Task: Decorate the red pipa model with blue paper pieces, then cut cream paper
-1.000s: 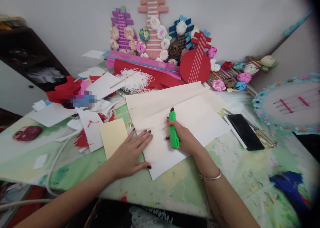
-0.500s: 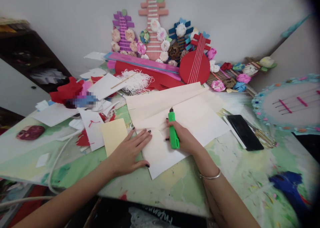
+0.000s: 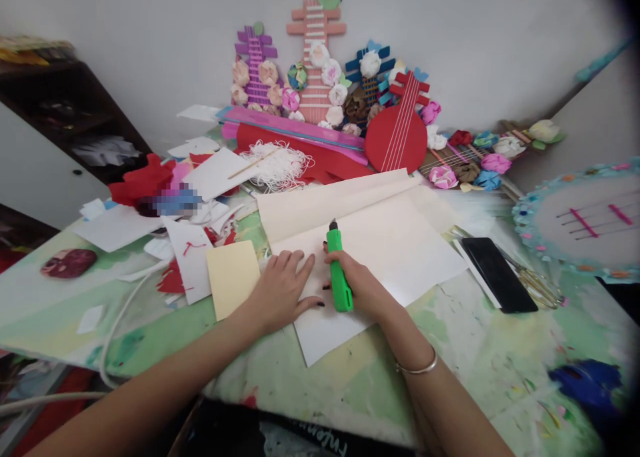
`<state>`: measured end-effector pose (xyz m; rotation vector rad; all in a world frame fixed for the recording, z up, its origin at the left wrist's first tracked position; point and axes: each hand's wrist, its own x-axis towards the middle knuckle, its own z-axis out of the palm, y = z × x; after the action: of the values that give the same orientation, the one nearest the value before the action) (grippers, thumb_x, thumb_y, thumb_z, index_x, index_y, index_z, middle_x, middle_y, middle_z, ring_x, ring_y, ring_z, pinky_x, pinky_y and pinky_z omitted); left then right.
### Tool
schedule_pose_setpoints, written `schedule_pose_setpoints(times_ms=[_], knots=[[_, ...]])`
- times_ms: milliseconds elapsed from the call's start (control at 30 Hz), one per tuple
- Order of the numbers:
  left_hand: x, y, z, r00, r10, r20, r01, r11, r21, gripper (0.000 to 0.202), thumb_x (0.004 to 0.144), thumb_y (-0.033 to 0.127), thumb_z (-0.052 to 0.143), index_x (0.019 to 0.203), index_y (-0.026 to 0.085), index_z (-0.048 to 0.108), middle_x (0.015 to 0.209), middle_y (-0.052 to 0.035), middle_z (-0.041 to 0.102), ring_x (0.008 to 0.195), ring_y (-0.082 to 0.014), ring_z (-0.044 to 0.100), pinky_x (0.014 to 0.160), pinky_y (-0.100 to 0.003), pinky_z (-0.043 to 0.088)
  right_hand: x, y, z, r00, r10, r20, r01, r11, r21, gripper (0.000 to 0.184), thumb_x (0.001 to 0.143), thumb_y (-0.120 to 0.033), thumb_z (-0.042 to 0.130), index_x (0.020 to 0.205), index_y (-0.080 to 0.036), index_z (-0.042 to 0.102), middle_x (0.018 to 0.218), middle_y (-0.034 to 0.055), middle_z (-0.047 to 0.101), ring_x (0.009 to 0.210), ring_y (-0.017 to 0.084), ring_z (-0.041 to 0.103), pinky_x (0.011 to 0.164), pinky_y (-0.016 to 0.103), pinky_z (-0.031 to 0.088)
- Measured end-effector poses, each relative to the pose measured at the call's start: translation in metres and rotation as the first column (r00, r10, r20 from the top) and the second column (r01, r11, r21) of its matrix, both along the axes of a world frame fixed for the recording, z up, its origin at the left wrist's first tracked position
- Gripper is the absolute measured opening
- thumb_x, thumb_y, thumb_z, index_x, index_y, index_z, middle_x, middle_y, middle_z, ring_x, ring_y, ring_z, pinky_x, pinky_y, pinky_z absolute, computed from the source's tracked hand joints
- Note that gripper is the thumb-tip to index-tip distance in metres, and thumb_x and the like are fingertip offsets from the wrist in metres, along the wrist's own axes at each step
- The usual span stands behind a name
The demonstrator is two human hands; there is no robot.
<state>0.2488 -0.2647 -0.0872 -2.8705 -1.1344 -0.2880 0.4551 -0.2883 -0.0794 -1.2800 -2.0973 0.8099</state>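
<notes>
A large cream paper sheet [image 3: 400, 237] lies folded on the paint-stained table [image 3: 450, 350]. My right hand [image 3: 363, 287] is closed around a green utility knife [image 3: 339, 270], its tip pointing away from me over the paper. My left hand [image 3: 283, 290] rests on the paper's near left part, fingers curled and pressed down, right beside the knife hand. A pale yellow card [image 3: 233, 277] lies just left of my left hand.
A black phone [image 3: 497, 273] lies right of the paper. Paper guitars and paper flowers [image 3: 345, 90] lean against the back wall. Red and white scraps [image 3: 165, 197] and a white cord [image 3: 117, 323] clutter the left. A round decorated board [image 3: 585, 217] sits far right.
My left hand has slid right and its fingers have drawn in, closer to the knife hand. The knife has moved slightly left and nearer.
</notes>
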Motion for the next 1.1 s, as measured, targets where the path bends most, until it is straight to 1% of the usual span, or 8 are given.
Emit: schedule_pose_setpoints(times_ms=[67,167,367,500,700,833,1000,1100], knots=[[0.001,0.004,0.0,1.0,0.007,0.001,-0.007,0.999,-0.034,0.073,0.087,0.062,0.04,0.137,0.008,0.043,0.12,-0.0211,0.05,0.103,-0.0337,0.043,0.089,-0.048,0.036,-0.001,0.001,0.0,1.0,0.011,-0.011,-0.011,1.0,-0.015,0.051,0.079,-0.027,0.067,0.122,-0.026,0.039,0.137,0.0127,0.048,0.103,0.024,0.062,0.085,0.038,0.051],[0.001,0.006,0.0,1.0,0.005,0.019,-0.004,0.998,-0.064,0.075,0.087,0.063,0.037,0.139,0.01,0.04,0.12,-0.0197,0.049,0.102,-0.0325,0.042,0.089,-0.047,0.035,-0.004,0.003,0.0,1.0,0.025,0.0,-0.025,0.999,-0.039,0.052,0.079,-0.031,0.067,0.122,-0.027,0.039,0.134,0.0121,0.051,0.096,0.022,0.064,0.082,0.037,0.052],[-0.004,0.006,-0.003,1.0,0.007,0.001,-0.007,0.999,-0.047,0.075,0.085,0.063,0.042,0.14,0.012,0.04,0.129,-0.0207,0.045,0.113,-0.0369,0.038,0.093,-0.049,0.032,-0.004,0.007,-0.003,0.997,0.022,0.068,-0.023,1.0,0.006,0.047,0.081,-0.028,0.066,0.121,-0.023,0.041,0.134,0.0155,0.05,0.112,0.026,0.057,0.091,0.04,0.048],[-0.008,0.008,-0.005,1.0,0.002,-0.006,-0.002,1.0,-0.03,0.074,0.085,0.063,0.043,0.14,0.013,0.041,0.131,-0.0211,0.045,0.115,-0.038,0.038,0.094,-0.052,0.031,-0.001,0.008,-0.004,0.998,0.021,0.061,-0.02,0.999,-0.025,0.043,0.084,-0.025,0.062,0.121,-0.022,0.041,0.132,0.0154,0.051,0.111,0.025,0.058,0.093,0.041,0.048],[-0.012,0.011,-0.006,1.0,-0.003,0.031,0.004,1.0,-0.025,0.071,0.085,0.062,0.044,0.139,0.017,0.044,0.135,-0.0211,0.044,0.119,-0.0393,0.038,0.095,-0.054,0.029,0.0,0.009,-0.007,0.999,0.024,0.035,-0.024,1.0,-0.009,0.045,0.082,-0.021,0.062,0.121,-0.024,0.04,0.131,0.0147,0.052,0.113,0.026,0.057,0.093,0.044,0.049],[-0.015,0.015,-0.005,0.999,-0.014,0.045,0.016,0.999,-0.042,0.065,0.085,0.059,0.047,0.138,0.021,0.045,0.136,-0.0189,0.045,0.122,-0.0395,0.037,0.095,-0.054,0.028,0.0,0.009,-0.005,0.999,0.025,0.032,-0.024,1.0,-0.018,0.04,0.083,-0.019,0.059,0.119,-0.024,0.041,0.131,0.0144,0.052,0.114,0.026,0.056,0.093,0.044,0.048],[-0.021,0.02,-0.006,0.996,-0.04,0.075,0.044,0.997,-0.059,0.062,0.086,0.057,0.048,0.139,0.026,0.044,0.138,-0.0151,0.045,0.122,-0.0383,0.037,0.094,-0.053,0.029,0.001,0.009,-0.003,0.998,0.037,0.042,-0.037,0.999,-0.02,0.04,0.083,-0.017,0.058,0.118,-0.024,0.042,0.132,0.014,0.051,0.116,0.026,0.054,0.093,0.043,0.048],[-0.023,0.022,-0.006,0.996,-0.052,0.076,0.056,0.997,-0.055,0.062,0.086,0.056,0.047,0.14,0.027,0.043,0.138,-0.0143,0.045,0.122,-0.0376,0.037,0.094,-0.051,0.029,0.001,0.009,-0.004,0.998,0.039,0.045,-0.038,0.999,-0.019,0.041,0.082,-0.017,0.058,0.118,-0.024,0.041,0.132,0.0136,0.051,0.117,0.026,0.054,0.094,0.043,0.047]])
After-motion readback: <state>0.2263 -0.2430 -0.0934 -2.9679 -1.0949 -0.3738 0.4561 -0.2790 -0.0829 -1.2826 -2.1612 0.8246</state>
